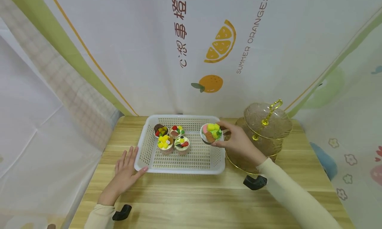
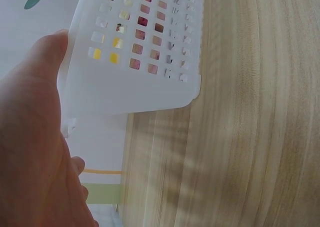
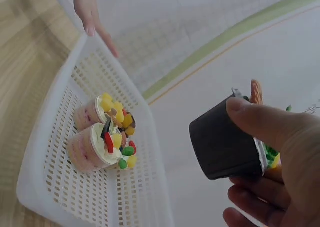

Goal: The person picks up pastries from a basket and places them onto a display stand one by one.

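My right hand [image 1: 238, 139] holds a toy dessert cup [image 1: 211, 133] by its rim, thumb on one side and fingers on the other. Its body looks black [image 3: 225, 139] in the right wrist view, and its top carries yellow, pink, green and brown pieces. The cup is above the right end of a white plastic basket [image 1: 182, 171]. Several toy cupcakes with fruit toppings stand together in the basket's left half, among them a yellow-topped one [image 1: 165, 143]. My left hand [image 1: 125, 174] rests against the basket's near left corner, its thumb on the rim and fingers extended.
A tiered glass stand [image 1: 268, 146] with gold rims and a gold handle stands right of the basket, close behind my right hand. The wooden table [image 1: 191, 199] meets a printed curtain [image 1: 149, 56] at its back. More cloth hangs at both sides.
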Demonstrator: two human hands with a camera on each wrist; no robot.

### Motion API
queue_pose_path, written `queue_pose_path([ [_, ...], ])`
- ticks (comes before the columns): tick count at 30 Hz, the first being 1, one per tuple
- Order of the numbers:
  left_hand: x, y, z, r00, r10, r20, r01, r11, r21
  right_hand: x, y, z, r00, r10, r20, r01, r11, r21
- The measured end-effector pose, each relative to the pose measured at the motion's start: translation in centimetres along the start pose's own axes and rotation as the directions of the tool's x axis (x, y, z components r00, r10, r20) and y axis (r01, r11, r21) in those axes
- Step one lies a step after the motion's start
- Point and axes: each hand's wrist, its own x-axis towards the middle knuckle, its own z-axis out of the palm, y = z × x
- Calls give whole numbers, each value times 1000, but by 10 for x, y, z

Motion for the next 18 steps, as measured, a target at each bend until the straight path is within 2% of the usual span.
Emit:
queue_pose_path([
  [3, -1, 0, -1, 1000, -2, 1, 2, 1000, 5, -23, 0, -12, 999, 3, -34, -4, 1000, -18],
  [6, 0, 1, -1, 1000, -2, 0, 2, 1000, -3, -45, 0, -30, 993, -45, -106, 35, 995, -92],
  [9, -1, 2, -1, 1000, 0, 2, 0, 1000, -15, -66, 0, -50, 978, -85, -190, 56, 987, -153],
  [11, -1, 3, -2, 1000, 2, 0, -2, 1000, -20, -76, 2, -66, 969, -73, -236, 30, 983, -180],
  [14, -1, 3, -2, 1000, 0, 2, 0, 1000, -13, -87, 9, -92, 958, -10, -285, -49, 979, -198],
  [18, -1, 3, -1, 1000, -6, 1, 6, 1000, 0, -88, 25, -118, 941, 74, -331, -149, 967, -209],
])
